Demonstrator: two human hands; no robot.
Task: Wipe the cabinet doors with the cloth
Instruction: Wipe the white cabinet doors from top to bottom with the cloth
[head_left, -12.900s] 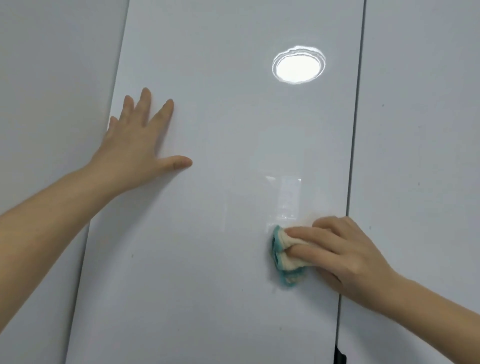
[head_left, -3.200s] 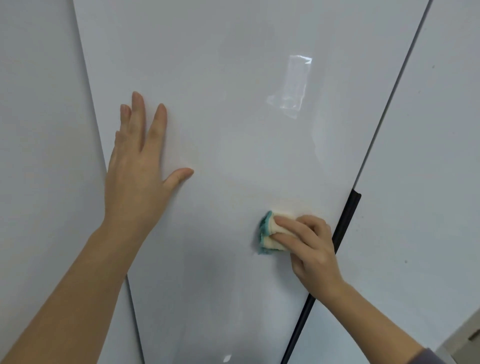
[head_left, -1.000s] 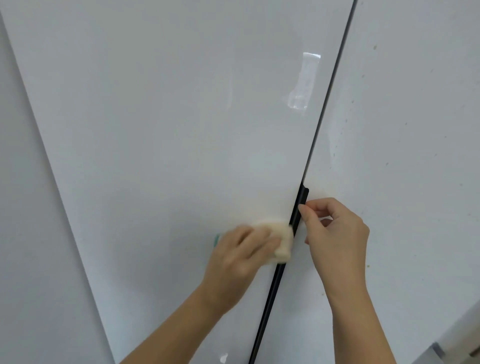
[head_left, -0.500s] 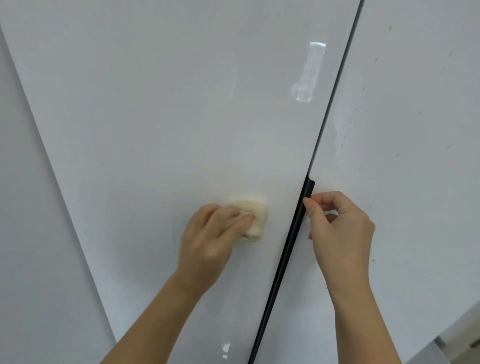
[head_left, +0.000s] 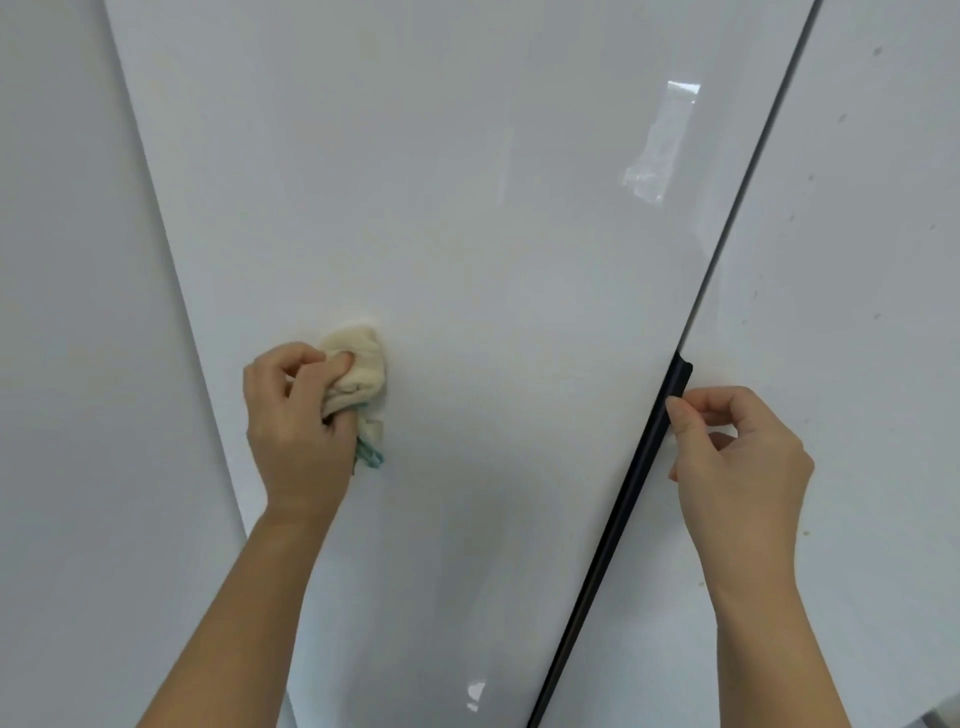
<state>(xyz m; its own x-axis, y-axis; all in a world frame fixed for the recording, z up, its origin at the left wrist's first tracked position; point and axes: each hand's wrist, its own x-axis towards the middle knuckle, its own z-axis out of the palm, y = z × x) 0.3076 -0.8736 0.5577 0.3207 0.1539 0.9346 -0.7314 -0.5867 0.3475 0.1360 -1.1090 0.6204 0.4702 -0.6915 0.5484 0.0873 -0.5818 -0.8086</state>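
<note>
A glossy white cabinet door (head_left: 467, 234) fills the middle of the view. My left hand (head_left: 298, 415) grips a bunched cream cloth (head_left: 361, 366) with a teal edge and holds it against the door's lower left part. My right hand (head_left: 737, 462) has its fingers curled, with the fingertips pinching the black strip handle (head_left: 618, 519) that runs down the door's right edge. A second white door (head_left: 857, 260) lies to the right of that edge, speckled with small dark spots.
A piece of clear tape (head_left: 660, 145) sticks to the middle door near its upper right. A plain white panel (head_left: 78, 312) stands to the left of the door. A sliver of a grey object shows at the bottom right corner.
The cloth passed from my right hand to my left. My left hand has moved it leftward across the door, away from the handle. My right hand stays at the black handle.
</note>
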